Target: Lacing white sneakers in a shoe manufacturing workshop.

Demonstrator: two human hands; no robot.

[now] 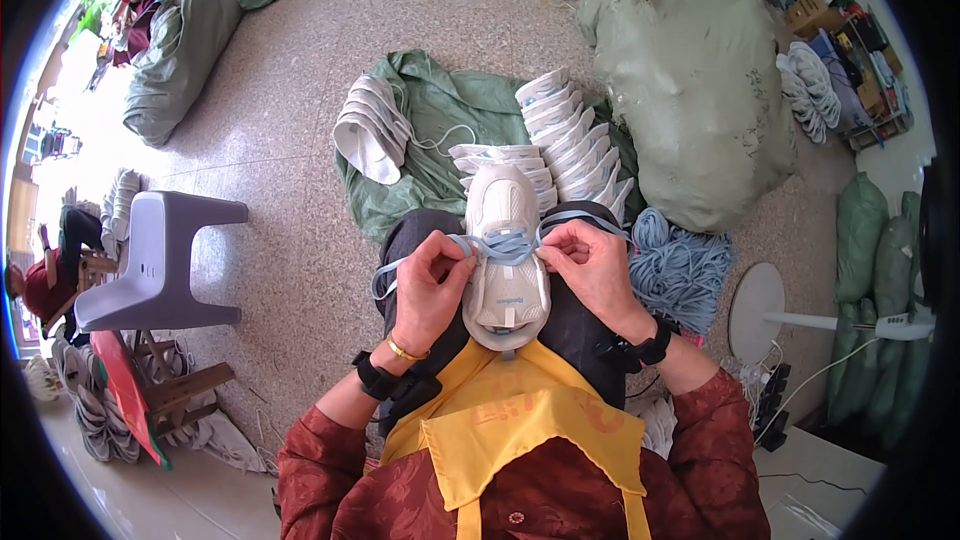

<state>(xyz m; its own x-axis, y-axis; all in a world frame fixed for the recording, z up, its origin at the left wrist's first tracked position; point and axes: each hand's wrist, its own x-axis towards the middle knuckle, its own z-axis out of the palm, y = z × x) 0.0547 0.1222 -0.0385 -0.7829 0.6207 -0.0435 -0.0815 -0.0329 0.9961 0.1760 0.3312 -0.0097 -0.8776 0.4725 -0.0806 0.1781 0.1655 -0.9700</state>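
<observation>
A white shoe upper (pixel 500 290) rests across my lap between my knees, its toe pointing away from me. A light blue shoelace (pixel 508 247) crosses its front in several rows. At the left edge of the lacing, my left hand (pixel 432 285) pinches the lace between thumb and fingers, and a loose length loops out to the left. On the opposite side my right hand (pixel 590 265) is closed on the lace too, with its free end trailing over my right knee. A heap of blue laces (pixel 680 265) lies beside that knee.
Stacked white shoe uppers (pixel 575 140) and another nested stack (pixel 372 130) lie on a green cloth (pixel 440 95) ahead. A big stuffed sack (pixel 690 100) stands at right, near a round white stand base (pixel 755 312). Left are a grey plastic chair (pixel 165 260) and people sitting farther off.
</observation>
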